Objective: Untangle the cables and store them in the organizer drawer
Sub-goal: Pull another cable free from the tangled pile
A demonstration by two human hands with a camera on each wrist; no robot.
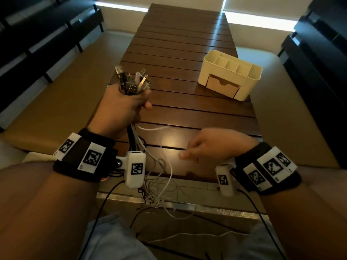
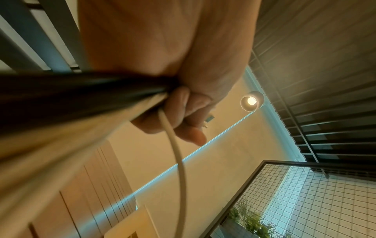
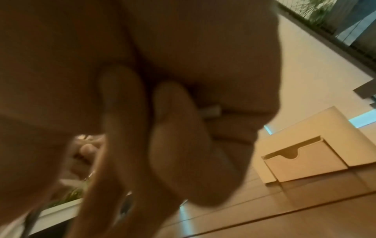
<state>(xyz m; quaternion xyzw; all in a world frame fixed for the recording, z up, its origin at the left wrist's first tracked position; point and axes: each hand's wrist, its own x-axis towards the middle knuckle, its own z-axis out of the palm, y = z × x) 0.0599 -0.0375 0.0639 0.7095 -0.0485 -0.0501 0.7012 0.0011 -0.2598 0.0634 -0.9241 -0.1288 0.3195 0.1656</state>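
My left hand (image 1: 124,107) is raised over the table's near left and grips a bundle of cables (image 1: 131,81), whose USB plugs stick up above the fist. The black and white cords hang below it into a tangle (image 1: 155,184) at the table's near edge. In the left wrist view the fingers (image 2: 183,116) wrap the bundle (image 2: 81,99), and one white cable (image 2: 177,153) loops free. My right hand (image 1: 189,152), blurred, has curled fingers (image 3: 179,136) closed on a small whitish plug (image 3: 211,111). The cream organizer (image 1: 231,72) stands at the right, its drawer (image 1: 222,86) pulled out a little.
The dark slatted wooden table (image 1: 187,44) stretches away ahead. Loose cords trail over the near edge (image 1: 187,205) onto my lap. Dark benches line both sides of the room. The organizer's top compartments look empty.
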